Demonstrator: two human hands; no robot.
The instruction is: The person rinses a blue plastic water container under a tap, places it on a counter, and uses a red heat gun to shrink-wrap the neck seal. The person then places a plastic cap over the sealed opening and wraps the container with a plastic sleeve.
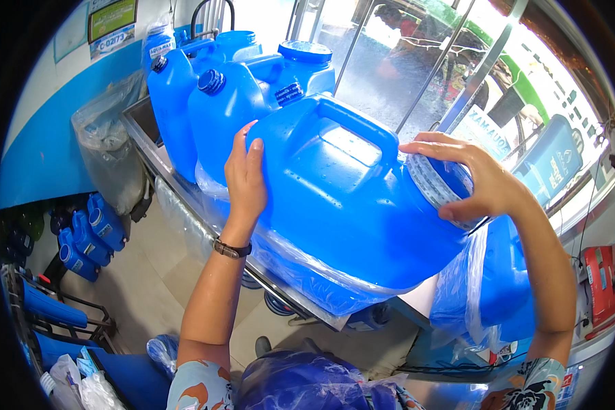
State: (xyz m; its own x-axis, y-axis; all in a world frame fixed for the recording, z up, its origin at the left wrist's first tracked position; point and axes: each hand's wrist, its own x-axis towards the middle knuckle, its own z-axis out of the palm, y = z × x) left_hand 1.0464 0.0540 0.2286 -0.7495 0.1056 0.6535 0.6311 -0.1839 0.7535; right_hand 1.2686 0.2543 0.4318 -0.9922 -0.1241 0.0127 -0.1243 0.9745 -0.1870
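A large blue plastic water jug (307,205) with a moulded handle (364,125) is in front of me at the counter's edge. Clear plastic film (312,256) is bunched around its lower part, and water drops dot its top. My left hand (247,177) rests against the jug's left end, thumb and fingers along the side. At the wide round neck, my right hand (471,171) spans a greyish patterned seal band (433,187), fingers on the far side and thumb on the near side. The palm partly hides the mouth.
Several blue jugs with dark caps, including a near one (230,107), stand behind on a steel counter (184,200). A film-wrapped blue container (502,277) is at right. Small blue jugs (92,230) sit by the left wall. A glass window (384,66) is beyond.
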